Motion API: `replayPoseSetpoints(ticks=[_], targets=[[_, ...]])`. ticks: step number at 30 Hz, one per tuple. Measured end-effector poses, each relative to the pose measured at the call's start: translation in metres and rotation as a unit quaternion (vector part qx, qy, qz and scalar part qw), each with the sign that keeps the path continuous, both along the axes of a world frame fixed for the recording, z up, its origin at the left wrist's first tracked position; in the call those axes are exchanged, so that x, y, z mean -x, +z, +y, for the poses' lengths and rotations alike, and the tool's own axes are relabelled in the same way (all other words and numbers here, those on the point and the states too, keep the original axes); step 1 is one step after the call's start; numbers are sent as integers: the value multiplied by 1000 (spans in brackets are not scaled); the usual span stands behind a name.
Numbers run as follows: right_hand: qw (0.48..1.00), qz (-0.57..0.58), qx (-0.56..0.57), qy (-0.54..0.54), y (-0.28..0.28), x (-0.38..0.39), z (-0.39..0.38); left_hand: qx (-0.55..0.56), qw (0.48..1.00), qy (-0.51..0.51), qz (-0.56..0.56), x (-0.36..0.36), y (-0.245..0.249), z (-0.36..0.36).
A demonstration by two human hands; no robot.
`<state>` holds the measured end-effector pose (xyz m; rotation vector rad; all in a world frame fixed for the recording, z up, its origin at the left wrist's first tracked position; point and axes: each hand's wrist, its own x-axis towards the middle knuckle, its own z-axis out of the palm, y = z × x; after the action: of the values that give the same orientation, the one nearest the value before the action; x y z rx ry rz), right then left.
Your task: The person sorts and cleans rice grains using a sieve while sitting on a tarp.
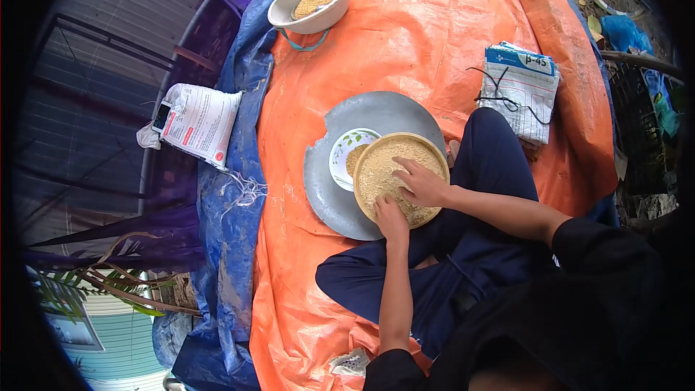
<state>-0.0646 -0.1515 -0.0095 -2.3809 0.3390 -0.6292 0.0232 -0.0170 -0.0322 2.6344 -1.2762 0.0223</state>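
Observation:
A round, shallow sieve-like tray (360, 199) with a tan rim holds a layer of pale grain (382, 166) that looks like rice with husks. My right hand (423, 185) rests over the grain, fingers stretched out and thumb apart. Beside it, nearer the tray's lower edge, my left hand (392, 217) has its fingers bent together with the tips down at the grain; anything between them is too small to make out. Partly under the tray sits a white bowl (340, 153) with a green leaf pattern and brownish grain inside. Both overlap a large grey round platter (329, 210).
An orange tarp (405, 43) lies over a blue one (232, 261). At the top stands a white basin (279, 11) with grain. Left is a printed white sack (210, 123); right are folded sacks (517, 90) with black cord. My crossed legs (499, 159) border the platter.

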Motion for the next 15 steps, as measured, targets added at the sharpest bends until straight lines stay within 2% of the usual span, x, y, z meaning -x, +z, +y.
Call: replayPoseSetpoints(ticks=[8, 15], targets=[[997, 53, -31, 48, -11, -2, 3, -10, 998, -36, 44, 8, -1, 6], [998, 41, -25, 47, -15, -2, 4, -8, 999, -37, 5, 2, -10, 5]])
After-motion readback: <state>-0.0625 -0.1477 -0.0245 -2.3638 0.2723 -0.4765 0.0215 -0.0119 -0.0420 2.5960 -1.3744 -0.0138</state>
